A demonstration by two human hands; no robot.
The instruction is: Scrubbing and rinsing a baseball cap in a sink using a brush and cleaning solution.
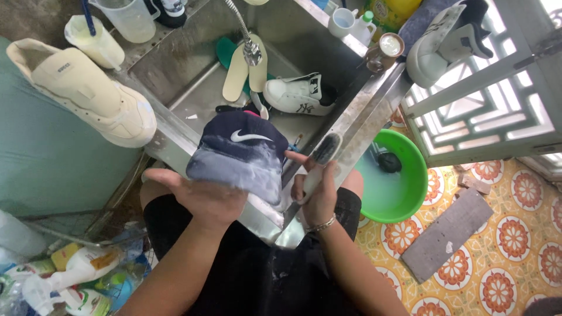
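Observation:
A dark navy cap (241,153), soapy and pale over its lower part, rests on my left hand (202,196), which holds it up from underneath over the near edge of the steel sink (175,88). My right hand (316,196) grips a brush (321,158) with a white handle and dark bristles, held just right of the cap against the sink's rim. A bracelet sits on my right wrist.
In the sink lie a white sneaker (298,93) and pale insoles (243,73) under the tap (250,50). A cream shoe (88,93) sits left, another shoe (445,38) top right. A green basin (404,175) of water stands on the tiled floor. Bottles lie bottom left.

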